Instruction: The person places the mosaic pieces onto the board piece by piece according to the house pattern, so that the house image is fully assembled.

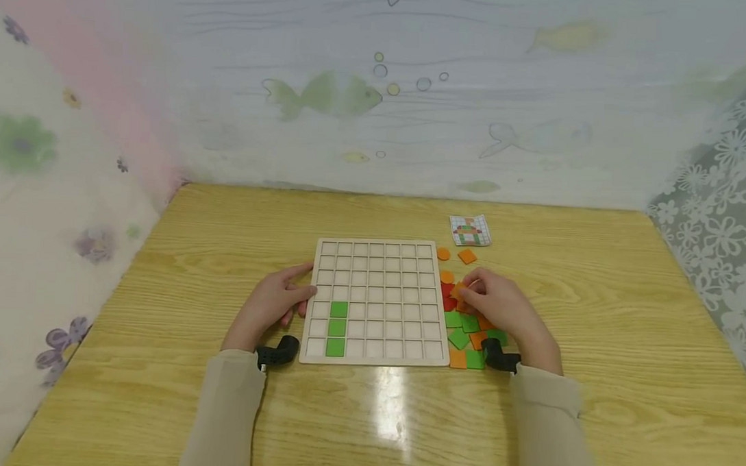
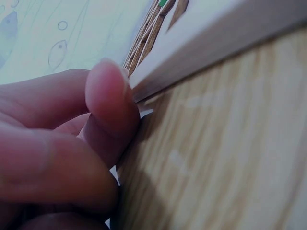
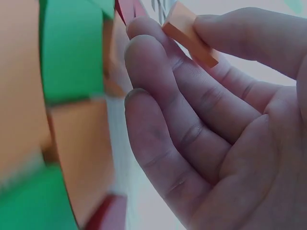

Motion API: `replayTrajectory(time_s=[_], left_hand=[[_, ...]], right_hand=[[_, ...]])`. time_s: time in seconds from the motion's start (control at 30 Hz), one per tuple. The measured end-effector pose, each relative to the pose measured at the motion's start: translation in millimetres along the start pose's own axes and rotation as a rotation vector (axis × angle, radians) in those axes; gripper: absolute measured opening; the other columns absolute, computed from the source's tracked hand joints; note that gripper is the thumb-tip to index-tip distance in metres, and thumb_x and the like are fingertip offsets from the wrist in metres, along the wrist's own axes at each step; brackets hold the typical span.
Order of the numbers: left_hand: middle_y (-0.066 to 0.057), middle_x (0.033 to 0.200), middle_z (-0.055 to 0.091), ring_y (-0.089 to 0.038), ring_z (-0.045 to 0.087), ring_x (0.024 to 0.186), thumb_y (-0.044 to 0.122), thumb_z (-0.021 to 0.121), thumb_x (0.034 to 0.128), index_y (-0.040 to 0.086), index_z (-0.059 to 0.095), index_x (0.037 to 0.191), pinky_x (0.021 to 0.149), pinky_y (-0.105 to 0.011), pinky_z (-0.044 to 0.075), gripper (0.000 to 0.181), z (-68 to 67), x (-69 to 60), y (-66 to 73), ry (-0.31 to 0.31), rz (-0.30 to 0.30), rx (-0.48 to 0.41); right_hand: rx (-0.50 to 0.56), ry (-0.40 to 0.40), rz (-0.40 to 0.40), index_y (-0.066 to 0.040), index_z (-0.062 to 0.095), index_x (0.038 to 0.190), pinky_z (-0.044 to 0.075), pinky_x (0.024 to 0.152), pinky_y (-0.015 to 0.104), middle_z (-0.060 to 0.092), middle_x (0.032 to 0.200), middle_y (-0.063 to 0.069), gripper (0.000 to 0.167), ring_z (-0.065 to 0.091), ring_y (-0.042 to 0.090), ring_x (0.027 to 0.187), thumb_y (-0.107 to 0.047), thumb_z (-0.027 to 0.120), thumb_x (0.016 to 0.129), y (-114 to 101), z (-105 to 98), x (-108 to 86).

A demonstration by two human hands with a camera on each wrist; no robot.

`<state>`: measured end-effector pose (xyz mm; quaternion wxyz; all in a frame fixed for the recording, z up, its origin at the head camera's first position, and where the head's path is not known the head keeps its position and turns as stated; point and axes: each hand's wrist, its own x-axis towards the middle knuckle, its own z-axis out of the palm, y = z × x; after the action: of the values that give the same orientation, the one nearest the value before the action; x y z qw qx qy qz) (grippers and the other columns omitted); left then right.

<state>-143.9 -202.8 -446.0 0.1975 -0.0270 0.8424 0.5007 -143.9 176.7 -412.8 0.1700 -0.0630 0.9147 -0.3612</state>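
Note:
A pale wooden grid board [image 1: 373,362] lies on the table, with a column of three green square tiles [image 1: 336,327] set in its cells at the lower left. My left hand [image 1: 273,301] rests beside the board's left edge, its thumb and index finger touching the rim. In the left wrist view a fingertip [image 2: 108,93] meets the board's side. My right hand [image 1: 500,302] pinches an orange tile [image 3: 184,28] between thumb and fingers, above the loose pile at the board's right. Red tiles [image 1: 447,303] and green tiles [image 1: 458,338] lie under and around that hand.
A small pattern card [image 1: 470,230] with a coloured grid picture lies behind the board at the right. Near it are an orange round piece [image 1: 443,254] and an orange square tile [image 1: 467,256]. A patterned cloth hangs behind the wooden table [image 1: 244,221].

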Motion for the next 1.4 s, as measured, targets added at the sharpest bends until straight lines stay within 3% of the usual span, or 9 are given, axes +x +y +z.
replayTrajectory(time_s=[0.33,0.73,1.1,1.4], left_hand=[[-0.015,0.062,0.058,-0.018,0.037,0.036,0.036,0.061,0.0835,0.033,0.038,0.134,0.038,-0.033,0.039,0.056,0.3,0.1,-2.0,-0.007,0.004,-0.009],[-0.015,0.062,0.058,-0.018,0.038,0.037,0.037,0.061,0.0834,0.035,0.037,0.133,0.038,-0.033,0.039,0.056,-0.3,0.2,-1.4,-0.011,-0.01,-0.013],[-0.014,0.062,0.058,-0.017,0.037,0.036,0.037,0.061,0.0833,0.035,0.037,0.133,0.04,-0.035,0.042,0.056,0.1,0.4,-0.7,-0.005,-0.016,-0.003],[-0.014,0.062,0.058,-0.017,0.038,0.036,0.038,0.061,0.0831,0.036,0.037,0.133,0.04,-0.034,0.041,0.055,-0.3,0.4,-0.6,-0.006,-0.02,0.005]], right_hand=[[0.041,-0.075,-0.118,-0.014,0.054,0.098,0.043,0.068,0.031,0.062,0.079,-0.002,0.016,0.056,0.015,0.069,-0.028,0.055,0.089,-27,24,3.5],[-0.102,-0.08,-0.227,-0.018,0.058,0.108,0.043,0.067,0.028,0.059,0.074,-0.008,0.023,0.053,0.007,0.064,-0.023,0.06,0.086,-45,44,6.4],[-0.117,-0.103,-0.21,-0.025,0.058,0.094,0.042,0.063,0.028,0.057,0.072,-0.009,0.007,0.051,0.01,0.066,-0.028,0.054,0.09,-59,54,5.4],[-0.193,-0.125,-0.283,-0.024,0.06,0.092,0.042,0.07,0.025,0.055,0.078,-0.014,0.007,0.05,0.006,0.074,-0.027,0.057,0.088,-68,64,4.0]])
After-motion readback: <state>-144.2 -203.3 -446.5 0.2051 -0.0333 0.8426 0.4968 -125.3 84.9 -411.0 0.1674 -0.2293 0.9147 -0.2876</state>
